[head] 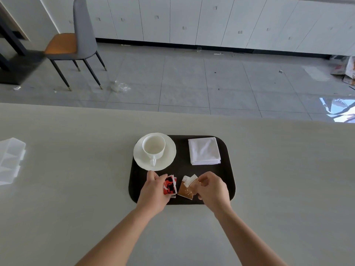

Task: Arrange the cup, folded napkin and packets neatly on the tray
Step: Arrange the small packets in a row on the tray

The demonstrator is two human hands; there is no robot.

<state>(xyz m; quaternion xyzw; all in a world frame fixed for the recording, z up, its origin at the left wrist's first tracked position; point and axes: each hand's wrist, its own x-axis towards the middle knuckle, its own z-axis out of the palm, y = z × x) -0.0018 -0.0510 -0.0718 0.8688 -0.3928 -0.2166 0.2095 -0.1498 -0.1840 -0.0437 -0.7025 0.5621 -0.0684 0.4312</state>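
Note:
A dark rounded tray [182, 167] lies on the pale table. On its far left a white cup [153, 147] stands on a white saucer [167, 158], handle toward me. A folded white napkin [204, 151] lies at the tray's far right. At the near edge, my left hand [153, 191] grips a small stack of red, black and white packets [170, 186]. Just to their right, my right hand [211, 189] pinches brown and white packets [187, 188], which rest on the tray.
A clear plastic compartment box [10, 160] sits at the table's left edge. Beyond the table's far edge are a grey tiled floor with scattered litter, a grey and orange chair [76, 41] and white cabinets [211, 22].

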